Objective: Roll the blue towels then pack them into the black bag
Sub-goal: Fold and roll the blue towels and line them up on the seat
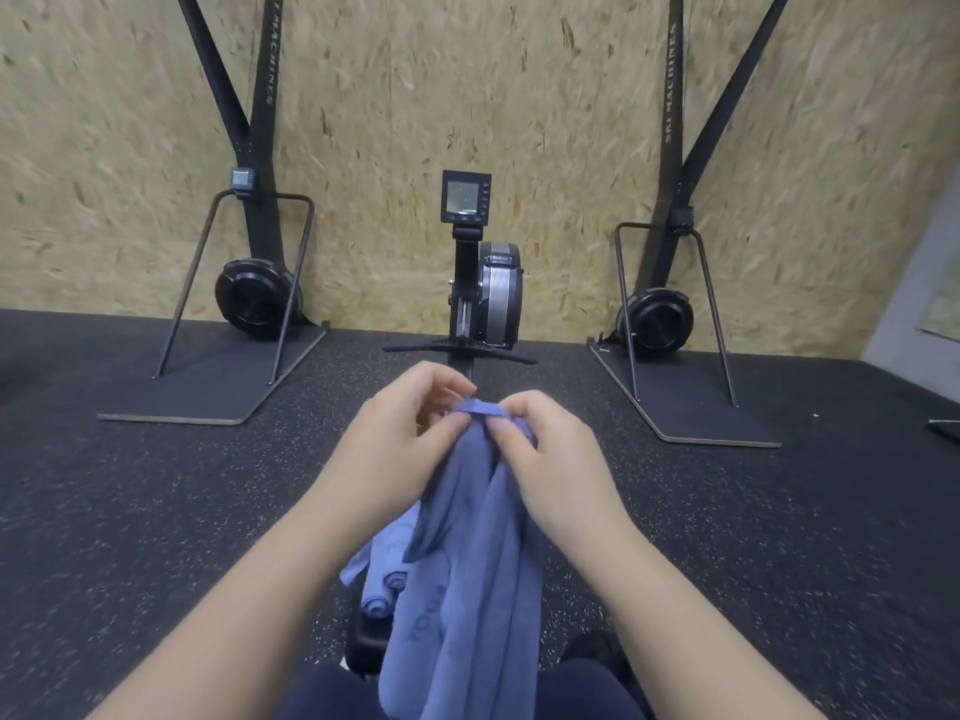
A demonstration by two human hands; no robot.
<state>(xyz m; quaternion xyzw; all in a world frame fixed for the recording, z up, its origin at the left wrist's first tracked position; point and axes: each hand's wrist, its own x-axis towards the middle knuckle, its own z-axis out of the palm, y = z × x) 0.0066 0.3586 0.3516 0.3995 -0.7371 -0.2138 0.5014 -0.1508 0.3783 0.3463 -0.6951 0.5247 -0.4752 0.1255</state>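
Both hands, left [402,439] and right [545,454], are pinching towel [478,553] top edge; machines [672,85] are reading "SKI MACHINES"; towel print illegible.

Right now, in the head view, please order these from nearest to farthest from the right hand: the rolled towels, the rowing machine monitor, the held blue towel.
1. held blue towel: pinched by the right hand.
2. rolled towels: below, left.
3. rowing machine monitor: ahead, by the wall.

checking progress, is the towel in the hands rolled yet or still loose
Still loose: the blue towel hangs unrolled in folds, its top edge pinched by left hand and right hand.
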